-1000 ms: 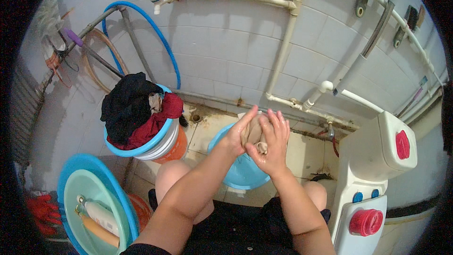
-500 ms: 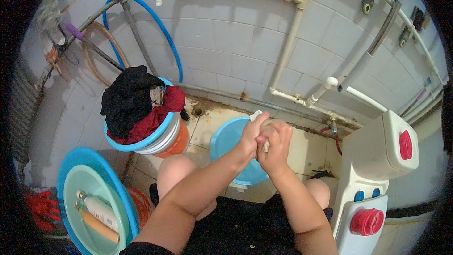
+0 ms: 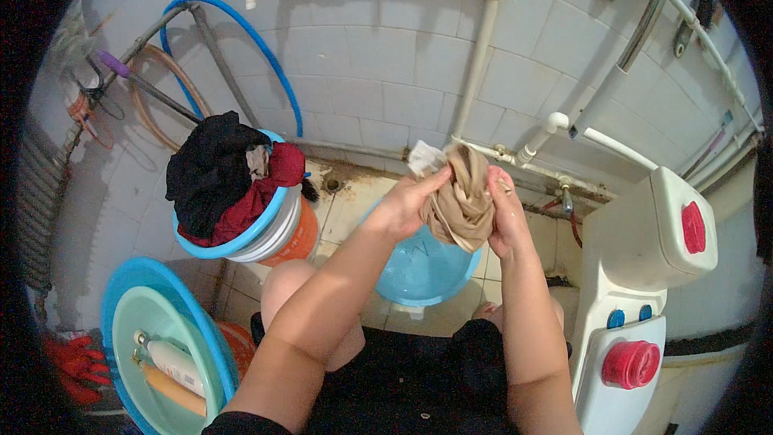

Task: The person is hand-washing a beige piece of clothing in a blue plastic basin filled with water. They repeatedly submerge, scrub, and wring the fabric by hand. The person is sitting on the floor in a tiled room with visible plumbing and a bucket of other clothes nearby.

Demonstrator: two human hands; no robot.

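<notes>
A crumpled beige cloth garment (image 3: 460, 203) with a white patch at its upper left hangs between my two hands, above a blue basin (image 3: 427, 270) on the floor. My left hand (image 3: 411, 203) grips its left side, thumb on top. On the other side my right hand (image 3: 507, 213) holds the cloth's right edge, its fingers partly hidden behind the fabric. Water lies in the basin, partly covered by the cloth and my hands.
At left a bucket (image 3: 282, 229) bears black clothes (image 3: 211, 165) and dark red cloth (image 3: 241, 213). Nearer, a green basin (image 3: 133, 314) with bottles sits in a larger blue one. White jugs with red caps (image 3: 630, 364) stand at right; pipes (image 3: 475, 72) line the tiled wall.
My hands have moved apart from a tight clasp. The cloth, squeezed and mostly hidden between them before, now hangs loosened and spread between both hands.
</notes>
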